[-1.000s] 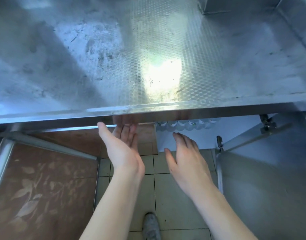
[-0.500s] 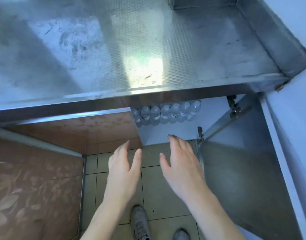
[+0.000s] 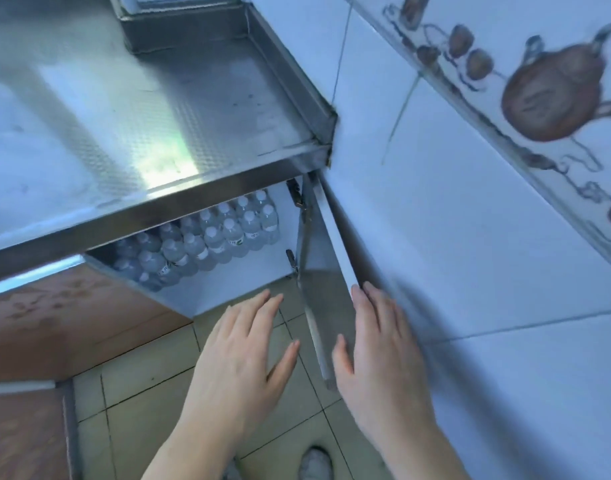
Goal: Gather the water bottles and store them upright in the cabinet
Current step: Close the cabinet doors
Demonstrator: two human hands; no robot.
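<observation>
The right hand (image 3: pixel 383 362) has reached the cabinet door (image 3: pixel 326 296), fingers flat; left hand (image 3: pixel 243 355) spread, holding nothing. Beside the door, upright water bottles (image 3: pixel 207 242), labels unreadable.

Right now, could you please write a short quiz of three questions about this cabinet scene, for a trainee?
1. True or false: the water bottles stand upright inside the cabinet.
2. Which hand is at the edge of the open cabinet door? A) the left hand B) the right hand C) neither
3. Fill in: both hands are ____, with fingers straight and holding nothing.

Key: 1. True, caps up, in rows under the steel counter. 2. B. 3. open.
</observation>
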